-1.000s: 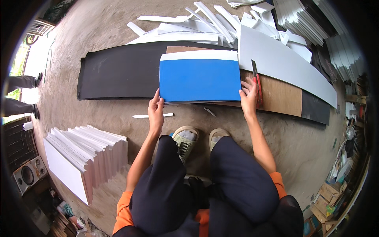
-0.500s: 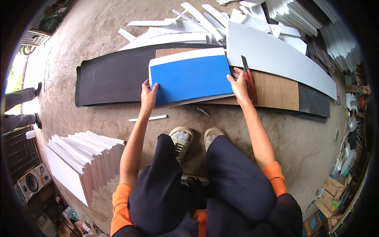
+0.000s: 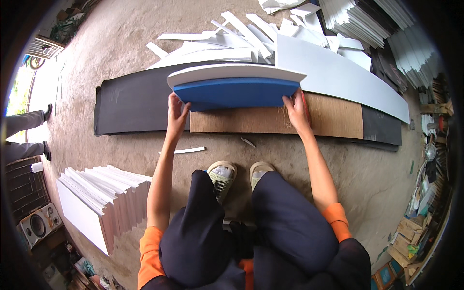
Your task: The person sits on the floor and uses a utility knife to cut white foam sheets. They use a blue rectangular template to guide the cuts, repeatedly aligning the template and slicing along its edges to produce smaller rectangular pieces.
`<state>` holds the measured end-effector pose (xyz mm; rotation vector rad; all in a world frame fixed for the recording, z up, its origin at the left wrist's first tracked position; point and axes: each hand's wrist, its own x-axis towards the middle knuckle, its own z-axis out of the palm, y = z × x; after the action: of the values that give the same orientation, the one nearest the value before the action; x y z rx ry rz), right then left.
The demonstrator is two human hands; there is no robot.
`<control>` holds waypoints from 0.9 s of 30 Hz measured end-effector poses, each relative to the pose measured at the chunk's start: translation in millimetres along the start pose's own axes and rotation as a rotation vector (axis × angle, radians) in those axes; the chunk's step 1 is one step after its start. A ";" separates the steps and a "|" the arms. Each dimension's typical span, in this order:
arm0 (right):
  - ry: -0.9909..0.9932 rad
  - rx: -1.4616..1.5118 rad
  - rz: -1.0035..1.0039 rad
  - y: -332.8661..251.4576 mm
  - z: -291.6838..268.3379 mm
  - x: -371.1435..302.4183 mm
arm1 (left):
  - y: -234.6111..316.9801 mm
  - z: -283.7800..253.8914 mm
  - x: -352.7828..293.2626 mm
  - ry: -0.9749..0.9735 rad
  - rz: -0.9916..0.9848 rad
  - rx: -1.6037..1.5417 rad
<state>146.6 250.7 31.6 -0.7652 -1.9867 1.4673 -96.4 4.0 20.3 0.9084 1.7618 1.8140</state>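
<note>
Between both hands a blue sheet (image 3: 237,93) is held up and tilted, with a white sheet (image 3: 237,72) showing behind it along the far edge. My left hand (image 3: 178,114) pinches their near left corner, and my right hand (image 3: 295,113) grips the near right corner. Below them lies a brown wooden board (image 3: 251,121) on long black sheets (image 3: 135,99). Just beside my right hand, the red handle of a utility knife (image 3: 306,108) peeks out; most of it is hidden.
A large white sheet (image 3: 333,72) and a heap of white offcuts (image 3: 227,41) lie beyond. At the left stands a row of cut white sheets (image 3: 106,198). A thin white strip (image 3: 189,150) lies near my shoes. A person's legs (image 3: 26,121) show at far left.
The blue and white sheets have been lifted and tipped upright, so their far edge faces me and more of the wooden board shows. Both hands stay on the corners.
</note>
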 end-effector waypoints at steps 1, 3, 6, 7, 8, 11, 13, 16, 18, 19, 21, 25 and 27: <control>0.000 -0.022 0.001 5.1 0.1 -1.1 | -5.2 1.5 -1.5 -0.003 0.046 0.038; -0.051 -0.140 0.013 16.6 -3.3 -6.6 | -14.2 6.5 -7.8 0.046 0.007 0.011; -0.018 -0.118 -0.021 23.3 -0.4 -6.8 | -15.0 1.7 -7.7 -0.057 -0.034 0.114; -0.021 -0.107 -0.035 21.1 1.5 -7.6 | -11.2 0.7 -7.3 -0.071 -0.020 0.148; -0.025 -0.094 -0.049 18.7 4.1 -8.6 | -8.7 4.5 -7.9 0.003 0.043 0.186; -0.028 -0.127 -0.049 15.2 4.9 -9.3 | 6.6 -0.3 -11.2 -0.001 0.046 0.181; -0.014 -0.101 0.000 23.1 -9.0 -10.0 | 41.5 10.8 -1.2 -0.032 0.082 0.257; -0.085 -0.073 0.297 -6.9 -14.3 -16.6 | 118.8 3.3 16.1 -0.087 0.201 0.481; 0.034 -0.040 0.197 -19.8 -13.1 -22.8 | 178.2 5.1 27.1 -0.110 0.330 0.710; 0.082 -0.043 0.228 -24.0 -17.3 -24.8 | 201.9 10.9 32.8 -0.112 0.444 0.819; 0.160 -0.154 0.174 -32.9 -23.7 -23.1 | 240.2 26.4 37.6 -0.173 0.527 1.065; 0.348 -0.343 -0.209 -80.7 -27.4 -10.8 | 253.6 57.7 44.9 -0.213 0.672 1.398; 0.384 -0.410 -0.551 -122.8 -28.9 -4.6 | 242.9 69.7 48.5 -0.230 0.756 1.457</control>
<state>155.6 236.4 156.7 -0.5403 -1.9904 0.5596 -48.9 67.1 265.2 2.3852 2.6549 0.2658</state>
